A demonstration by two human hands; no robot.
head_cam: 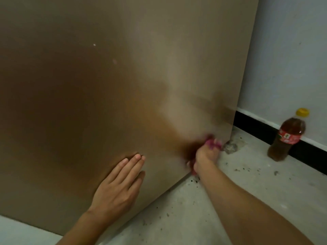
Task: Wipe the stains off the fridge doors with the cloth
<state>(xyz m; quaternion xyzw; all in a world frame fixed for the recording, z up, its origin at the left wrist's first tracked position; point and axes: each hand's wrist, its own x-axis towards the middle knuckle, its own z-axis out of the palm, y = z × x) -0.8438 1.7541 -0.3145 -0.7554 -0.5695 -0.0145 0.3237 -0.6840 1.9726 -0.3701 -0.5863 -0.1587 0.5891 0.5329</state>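
A glossy brown-gold fridge door (106, 85) fills most of the head view and reaches almost to the floor. My left hand (118, 184) lies flat on its lower part, fingers together, holding nothing. My right hand (206, 154) is closed on a pink cloth (211, 140) and presses it against the door's bottom right corner; the hand and cloth are motion-blurred. Two small pale specks (94, 44) show on the upper door. Faint streaks (212, 103) cross the door near its right edge.
A plastic bottle (286, 137) of brown drink with a yellow cap stands on the floor by the white wall (292, 50) and its black skirting. The pale concrete floor (247, 183) carries dark crumbs and a stain near the door corner.
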